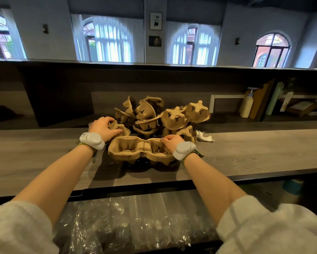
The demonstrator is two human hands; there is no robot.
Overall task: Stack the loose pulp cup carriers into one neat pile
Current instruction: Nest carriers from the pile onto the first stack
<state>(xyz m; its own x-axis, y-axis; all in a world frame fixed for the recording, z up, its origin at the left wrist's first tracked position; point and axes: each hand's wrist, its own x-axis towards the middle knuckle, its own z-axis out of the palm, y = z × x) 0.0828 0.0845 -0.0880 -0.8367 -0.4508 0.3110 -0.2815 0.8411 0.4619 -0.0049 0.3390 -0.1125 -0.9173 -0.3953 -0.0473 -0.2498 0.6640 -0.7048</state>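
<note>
Carriers (141,150) — ridged brown pulp, nested | left hand (103,128) fingers curl round loose carrier (120,129) | right hand (170,143) pinches stack rim

At frame centre, the left hand (103,128) gripped a loose carrier (120,129), while the right hand (172,143) rested on the stacked carriers (141,151) on the table (245,153).

both arms outstretched, left hand (103,127) fingers curled, gripping, right hand (171,142) curled, gripping
</note>
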